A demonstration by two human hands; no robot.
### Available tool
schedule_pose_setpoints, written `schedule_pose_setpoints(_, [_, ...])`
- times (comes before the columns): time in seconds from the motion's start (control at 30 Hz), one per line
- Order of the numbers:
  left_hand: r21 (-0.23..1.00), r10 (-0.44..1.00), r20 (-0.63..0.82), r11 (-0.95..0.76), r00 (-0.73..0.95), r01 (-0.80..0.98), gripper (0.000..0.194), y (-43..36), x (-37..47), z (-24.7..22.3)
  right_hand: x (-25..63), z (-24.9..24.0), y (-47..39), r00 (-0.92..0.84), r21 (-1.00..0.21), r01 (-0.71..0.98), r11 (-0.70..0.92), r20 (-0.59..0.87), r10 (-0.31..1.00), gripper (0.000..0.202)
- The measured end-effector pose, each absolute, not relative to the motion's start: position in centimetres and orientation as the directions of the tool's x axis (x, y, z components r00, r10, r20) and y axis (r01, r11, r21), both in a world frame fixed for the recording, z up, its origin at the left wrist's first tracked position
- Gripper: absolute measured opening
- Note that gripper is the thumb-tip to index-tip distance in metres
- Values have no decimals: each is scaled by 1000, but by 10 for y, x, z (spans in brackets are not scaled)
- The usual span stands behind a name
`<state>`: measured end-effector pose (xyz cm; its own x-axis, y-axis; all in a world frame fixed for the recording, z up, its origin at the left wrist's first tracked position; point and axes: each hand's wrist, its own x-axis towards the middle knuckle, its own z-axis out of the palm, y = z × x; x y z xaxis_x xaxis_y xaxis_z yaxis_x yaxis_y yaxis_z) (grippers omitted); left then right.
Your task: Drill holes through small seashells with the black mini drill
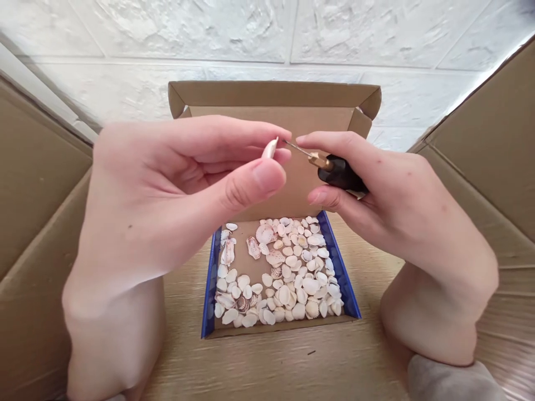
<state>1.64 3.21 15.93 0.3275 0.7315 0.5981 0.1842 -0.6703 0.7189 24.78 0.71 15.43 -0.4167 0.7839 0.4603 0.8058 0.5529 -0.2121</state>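
Note:
A small white shell [271,148] is pinched between the thumb and fingers of my left hand [188,189], raised above the box. My right hand [388,189] grips a small hand drill [340,172] with a black body, a brass-coloured chuck and a thin bit. The bit points left, its tip just right of the shell, with a small gap between them. Below both hands, an open cardboard box [352,295] with blue sides holds many white and pinkish shells [296,278].
The box's lid [271,94] stands upright behind, near a white brick-patterned wall [251,33]. Cardboard panels rise at the left [37,184] and right [493,145]. A small dark sliver [311,352] lies on the wooden table [259,373] in front of the box.

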Motion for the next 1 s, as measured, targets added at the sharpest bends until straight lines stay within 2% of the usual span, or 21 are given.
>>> schedule_pose_setpoints(0.17, [712, 735, 602, -671, 312, 207, 22, 32, 17, 159, 246, 154, 6, -447, -230, 774, 590, 460, 767, 45])
schedule_pose_setpoints(0.37, [686, 701, 659, -709, 272, 163, 27, 37, 11, 154, 251, 154, 4, -469, -159, 768, 620, 518, 715, 15])
schedule_pose_setpoints(0.53, [687, 691, 664, -715, 286, 132, 31, 37, 9, 155, 255, 154, 6, -416, -151, 786, 599, 588, 694, 8])
schedule_pose_setpoints(0.77, [693, 718, 614, -689, 330, 211, 25, 34, 12, 161, 256, 157, 4, -397, -211, 769, 604, 582, 709, 26])
schedule_pose_setpoints(0.9, [690, 714, 616, -693, 333, 209, 26, 34, 11, 160, 256, 157, 5, -421, -186, 762, 620, 585, 693, 37])
schedule_pose_setpoints(1.0, [673, 696, 627, -710, 350, 206, 26, 34, 10, 160, 255, 156, 5, -425, -169, 773, 611, 576, 698, 36])
